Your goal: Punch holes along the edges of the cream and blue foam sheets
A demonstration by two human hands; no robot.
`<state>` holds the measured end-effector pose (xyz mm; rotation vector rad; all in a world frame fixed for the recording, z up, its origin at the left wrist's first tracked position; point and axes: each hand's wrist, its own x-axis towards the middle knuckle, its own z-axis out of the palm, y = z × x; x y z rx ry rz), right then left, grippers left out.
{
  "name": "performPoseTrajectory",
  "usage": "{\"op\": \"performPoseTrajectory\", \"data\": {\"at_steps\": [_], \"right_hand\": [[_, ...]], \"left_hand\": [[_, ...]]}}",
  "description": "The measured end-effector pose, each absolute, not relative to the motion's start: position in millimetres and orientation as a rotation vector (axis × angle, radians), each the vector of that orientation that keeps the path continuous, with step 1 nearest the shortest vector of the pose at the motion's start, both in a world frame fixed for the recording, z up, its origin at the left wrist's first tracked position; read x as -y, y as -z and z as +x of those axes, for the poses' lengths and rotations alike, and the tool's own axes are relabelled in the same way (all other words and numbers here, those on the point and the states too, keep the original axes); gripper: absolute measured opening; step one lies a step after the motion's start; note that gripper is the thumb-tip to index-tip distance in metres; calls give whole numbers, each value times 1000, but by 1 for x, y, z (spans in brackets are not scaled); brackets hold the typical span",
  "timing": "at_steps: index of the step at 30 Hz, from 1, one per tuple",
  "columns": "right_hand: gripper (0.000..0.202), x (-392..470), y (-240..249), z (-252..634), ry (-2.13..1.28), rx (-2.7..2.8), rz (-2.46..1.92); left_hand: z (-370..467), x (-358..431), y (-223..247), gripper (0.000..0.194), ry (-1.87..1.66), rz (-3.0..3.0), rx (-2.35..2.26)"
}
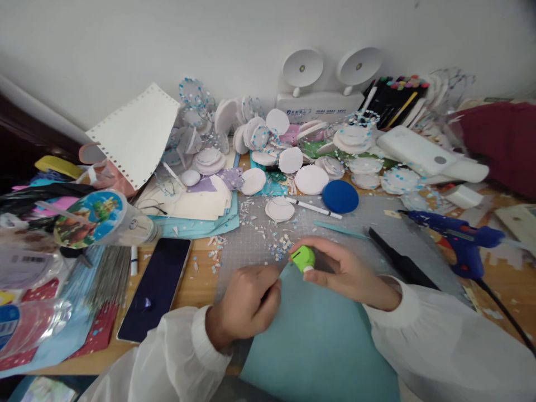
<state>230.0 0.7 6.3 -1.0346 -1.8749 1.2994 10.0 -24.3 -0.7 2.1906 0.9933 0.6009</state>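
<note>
My right hand (pixel 341 271) is closed around a small lime-green paper punch (pixel 304 258) with a white lower part, thumb beneath and fingers over the top. A teal sheet of paper (pixel 318 335) lies below it, and the sheet's upper corner reaches up to the punch. My left hand (pixel 253 298) is curled, with thumb and index finger pinching the left edge of that sheet near the corner. Its other fingers are folded underneath and partly hidden. Tiny blue and white punched paper bits (pixel 280 248) are scattered on the grey cutting mat (pixel 247 245) just beyond my hands.
A blue hot glue gun (pixel 456 226) and a black-handled knife-like tool (pixel 402 259) lie on the right. On the left are a phone (pixel 154 287) and a lidded cup (pixel 100 218). White paper discs (pixel 312 178), a blue round lid (pixel 340 196) and a marker (pixel 314 208) lie behind.
</note>
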Motion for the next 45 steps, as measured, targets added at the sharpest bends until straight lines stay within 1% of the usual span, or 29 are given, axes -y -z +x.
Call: {"op": "performPoseTrajectory", "data": {"at_steps": [4,12,20,28,37,42,45], "right_hand": [[36,-2,-8,232,-1310,1840,-1076],[30,-5,-10,230,-1049,2073,-1068],[31,-2,-6,228,-1186,2097,-1001],[20,4,-2,224,-1055,2088,-1022],[21,7,2,222,-947,2200,-959],[23,4,2,223,-997,2245,-956],[26,3,4,224,-1018,2247,-953]], "left_hand": [[10,25,0,21,-620,2177,-1002],[10,25,1,20,-642,2154,-1005],[10,25,0,20,-649,2162,-984],[10,25,2,20,-647,2176,-1006],[12,24,4,19,-636,2184,-1039],[9,25,8,13,-636,2254,-982],[9,25,9,13,-629,2248,-999]]}}
